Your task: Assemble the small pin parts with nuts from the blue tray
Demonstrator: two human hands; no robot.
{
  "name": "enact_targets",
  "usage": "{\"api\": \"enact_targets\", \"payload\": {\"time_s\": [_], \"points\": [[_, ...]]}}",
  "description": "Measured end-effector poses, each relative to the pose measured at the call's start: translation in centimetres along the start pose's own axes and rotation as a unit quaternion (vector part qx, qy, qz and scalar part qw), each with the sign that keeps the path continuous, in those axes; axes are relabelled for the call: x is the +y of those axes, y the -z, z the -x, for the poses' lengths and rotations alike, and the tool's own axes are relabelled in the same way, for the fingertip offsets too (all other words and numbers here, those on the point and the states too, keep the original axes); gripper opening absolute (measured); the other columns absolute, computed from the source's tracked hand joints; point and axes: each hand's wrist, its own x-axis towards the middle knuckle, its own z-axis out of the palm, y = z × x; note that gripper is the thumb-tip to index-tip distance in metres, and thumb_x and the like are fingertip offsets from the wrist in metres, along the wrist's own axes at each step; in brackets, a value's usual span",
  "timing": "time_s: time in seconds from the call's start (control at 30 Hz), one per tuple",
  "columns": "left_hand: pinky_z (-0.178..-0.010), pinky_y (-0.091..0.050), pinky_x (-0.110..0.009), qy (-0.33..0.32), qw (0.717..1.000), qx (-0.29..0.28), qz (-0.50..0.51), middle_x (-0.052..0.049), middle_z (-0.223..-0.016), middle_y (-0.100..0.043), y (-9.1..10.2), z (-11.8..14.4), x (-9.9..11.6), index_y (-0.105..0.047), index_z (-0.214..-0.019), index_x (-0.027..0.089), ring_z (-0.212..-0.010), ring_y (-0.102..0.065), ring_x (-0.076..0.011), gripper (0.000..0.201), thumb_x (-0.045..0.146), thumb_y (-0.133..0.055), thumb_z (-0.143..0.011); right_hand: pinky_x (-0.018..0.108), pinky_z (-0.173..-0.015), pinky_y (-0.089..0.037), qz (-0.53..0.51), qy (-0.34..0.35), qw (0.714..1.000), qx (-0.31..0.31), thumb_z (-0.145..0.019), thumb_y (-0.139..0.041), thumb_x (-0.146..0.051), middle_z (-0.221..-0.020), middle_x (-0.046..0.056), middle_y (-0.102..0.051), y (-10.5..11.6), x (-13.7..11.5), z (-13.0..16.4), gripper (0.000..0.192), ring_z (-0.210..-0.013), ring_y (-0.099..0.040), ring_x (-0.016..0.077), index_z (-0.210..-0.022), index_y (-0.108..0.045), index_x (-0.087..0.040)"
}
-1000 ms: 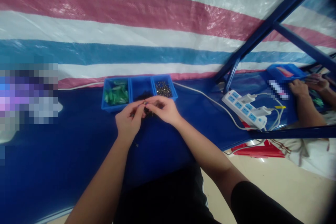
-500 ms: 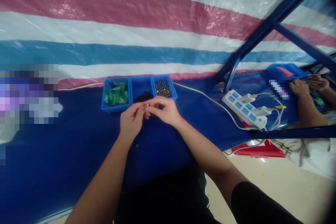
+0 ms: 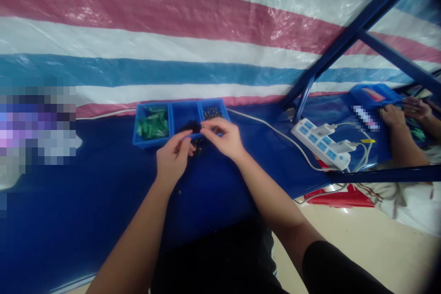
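My left hand (image 3: 172, 155) is in front of a blue three-part bin (image 3: 151, 142), thumb and fingers pinched together. What they hold is too small to name. Some small dark pieces (image 3: 197, 145) show just beside its fingertips. My right hand (image 3: 224, 137) is over the front edge of the bin's right compartment, also in a pinch. A tiny shiny spot shows at its fingertips, its kind unclear. Green pieces (image 3: 153, 124) fill the left compartment, black pieces (image 3: 190, 127) lie in the middle one, and small brassy metal parts (image 3: 212, 113) in the right one, partly hidden by my right hand.
A white power strip (image 3: 320, 144) with plugged-in chargers and cables lies to the right, beside a blue metal frame (image 3: 305, 96). Past it, a co-worker's hands (image 3: 394, 115) are near another blue bin (image 3: 374, 94). One tiny piece (image 3: 179, 191) rests on the blue tabletop.
My hands, together before around a small brassy piece, are now apart. The right hand has moved up and right to the metal parts' compartment; the left has barely moved.
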Motion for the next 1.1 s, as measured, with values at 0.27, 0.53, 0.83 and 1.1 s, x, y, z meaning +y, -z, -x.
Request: {"api": "enact_targets", "payload": {"time_s": [0.27, 0.53, 0.83, 1.1], "points": [[-0.064, -0.057, -0.021, 0.003, 0.999, 0.024, -0.026, 0.0, -0.07, -0.07, -0.2, 0.0, 0.1, -0.074, -0.112, 0.02, -0.06, -0.067, -0.0102, 0.027, 0.034, -0.058, -0.096, 0.033, -0.081, -0.054, 0.201, -0.02, 0.979, 0.023, -0.085, -0.071, -0.023, -0.087, 0.004, -0.076, 3.2, 2.8, -1.4, 0.016, -0.084, -0.066, 0.0177, -0.099, -0.078, -0.019], [-0.062, -0.054, -0.021, 0.008, 0.998, 0.055, -0.032, 0.0, -0.068, -0.069, 0.0, -0.1, -0.1, -0.075, -0.111, 0.02, -0.06, -0.067, -0.0109, 0.027, 0.036, -0.059, -0.095, 0.026, -0.069, -0.051, 0.138, -0.011, 0.99, 0.005, -0.091, -0.062, -0.024, -0.09, 0.005, -0.075, 2.5, 1.2, -0.6, 0.018, -0.072, -0.064, 0.0131, -0.101, -0.075, -0.017], [-0.061, -0.052, -0.021, 0.007, 0.997, 0.071, -0.022, 0.0, -0.066, -0.067, -0.1, -0.2, 0.1, -0.075, -0.109, 0.019, -0.058, -0.064, -0.0102, 0.027, 0.035, -0.058, -0.095, 0.024, -0.067, -0.042, 0.298, -0.06, 0.904, -0.302, -0.091, -0.06, -0.015, -0.08, 0.002, -0.075, 2.3, -0.4, -0.3, 0.024, -0.067, -0.063, 0.0118, -0.106, -0.079, -0.019], [-0.063, -0.053, -0.021, 0.006, 0.997, 0.066, -0.031, 0.0, -0.067, -0.068, -0.1, -0.1, 0.3, -0.075, -0.109, 0.019, -0.059, -0.065, -0.01, 0.027, 0.035, -0.058, -0.096, 0.029, -0.067, -0.044, 0.393, -0.041, 0.871, -0.292, -0.092, -0.059, -0.02, -0.095, 0.008, -0.078, 1.2, 1.1, 0.4, 0.022, -0.08, -0.069, 0.0209, -0.101, -0.079, -0.023]]}}
